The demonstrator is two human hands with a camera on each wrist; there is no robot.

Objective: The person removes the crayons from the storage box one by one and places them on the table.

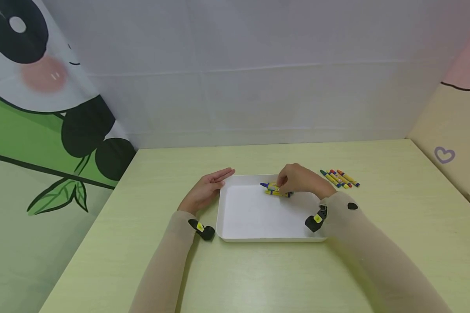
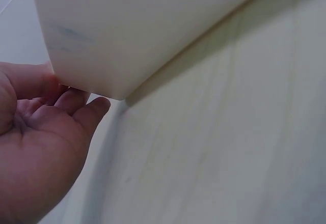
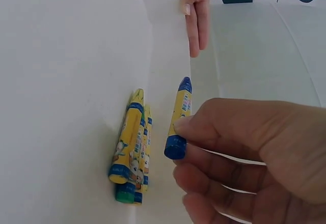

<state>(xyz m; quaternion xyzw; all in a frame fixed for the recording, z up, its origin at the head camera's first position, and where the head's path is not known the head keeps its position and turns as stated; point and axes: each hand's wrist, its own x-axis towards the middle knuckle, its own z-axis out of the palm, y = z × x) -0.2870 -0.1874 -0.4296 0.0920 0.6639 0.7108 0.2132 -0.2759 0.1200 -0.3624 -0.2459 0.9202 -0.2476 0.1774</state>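
My right hand (image 1: 285, 183) hovers over the far part of a white tray (image 1: 258, 226). Its thumb and fingers pinch a yellow-wrapped blue crayon (image 3: 179, 116) just above the tray floor. Beside it in the tray lies a small bunch of crayons (image 3: 131, 152), also seen in the head view as crayons (image 1: 275, 191). My left hand (image 1: 210, 184) rests flat on the table with straight fingers against the tray's far left corner. In the left wrist view the left palm (image 2: 41, 132) lies under the tray wall (image 2: 142, 25).
Several more crayons (image 1: 340, 178) lie side by side on the pale green table (image 1: 376, 243), to the right of the tray. A white wall stands behind, a panda curtain (image 1: 43, 108) to the left, and a beige panel (image 1: 454, 152) to the right.
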